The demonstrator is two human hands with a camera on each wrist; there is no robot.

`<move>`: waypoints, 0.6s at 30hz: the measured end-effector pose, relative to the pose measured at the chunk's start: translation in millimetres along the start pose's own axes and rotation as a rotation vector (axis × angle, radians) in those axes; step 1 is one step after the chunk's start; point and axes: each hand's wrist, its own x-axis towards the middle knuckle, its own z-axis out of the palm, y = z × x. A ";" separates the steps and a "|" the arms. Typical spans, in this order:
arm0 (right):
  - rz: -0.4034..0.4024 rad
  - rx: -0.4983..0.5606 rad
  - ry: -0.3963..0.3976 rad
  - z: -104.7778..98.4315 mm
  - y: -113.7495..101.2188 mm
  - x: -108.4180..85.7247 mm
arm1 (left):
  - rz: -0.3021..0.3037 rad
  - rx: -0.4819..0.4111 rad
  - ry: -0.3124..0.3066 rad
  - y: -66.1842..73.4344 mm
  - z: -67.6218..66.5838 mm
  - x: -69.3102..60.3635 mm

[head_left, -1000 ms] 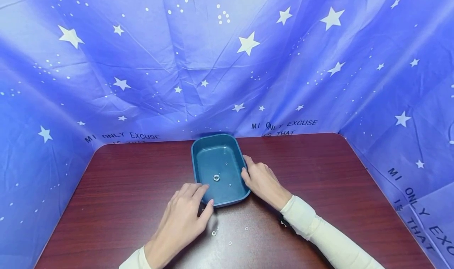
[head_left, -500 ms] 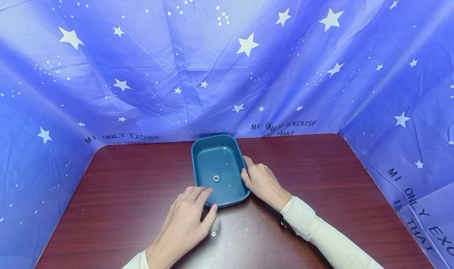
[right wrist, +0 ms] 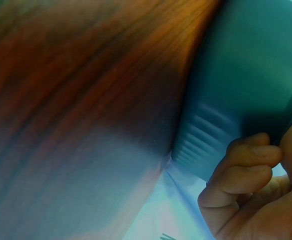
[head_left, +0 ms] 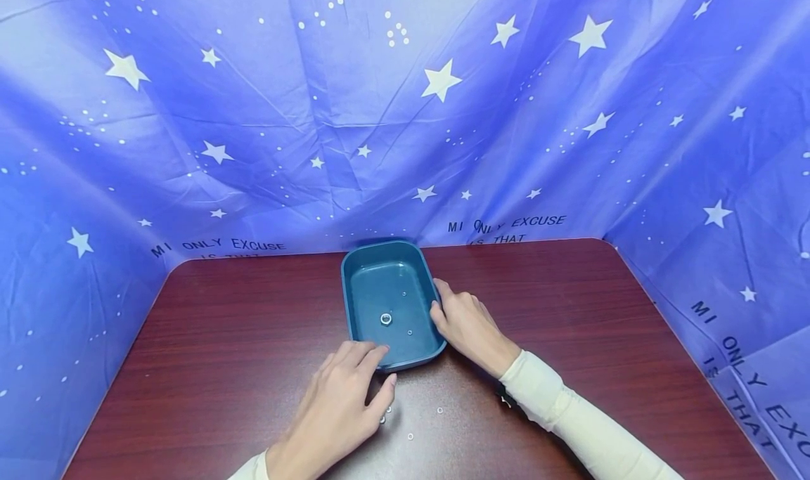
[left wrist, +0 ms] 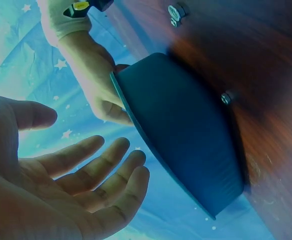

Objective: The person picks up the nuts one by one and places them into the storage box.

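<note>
The left hand (head_left: 342, 403), its grip wide, hovers just beside the near-left corner of a teal tray (head_left: 373, 287) at the counter's (head_left: 234, 325) far edge. One larger nut (head_left: 386, 319) and two tiny rings (head_left: 410, 332) lie inside; the right hand's (head_left: 473, 322) grip holds the right wall.

Reddish-brown table (head_left: 240, 318), teal bin (head_left: 373, 283) on it, small metal nuts (head_left: 410, 436) near.

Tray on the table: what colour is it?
The tray is dark teal; the head view shows it best.
</note>
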 end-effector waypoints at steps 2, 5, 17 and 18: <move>0.001 0.000 0.001 0.1 0.0 0.0 | 0.008 -0.001 -0.003 0.8 1.0 -0.3; 0.001 0.000 0.000 0.2 0.2 0.0 | 0.022 -0.002 -0.008 1.7 3.2 -0.9; -0.001 -0.006 -0.001 0.9 0.8 -0.4 | 0.040 0.002 -0.019 5.1 11.1 -6.1; -0.002 -0.004 0.001 0.8 0.8 -0.3 | 0.040 0.003 -0.019 5.3 11.3 -6.3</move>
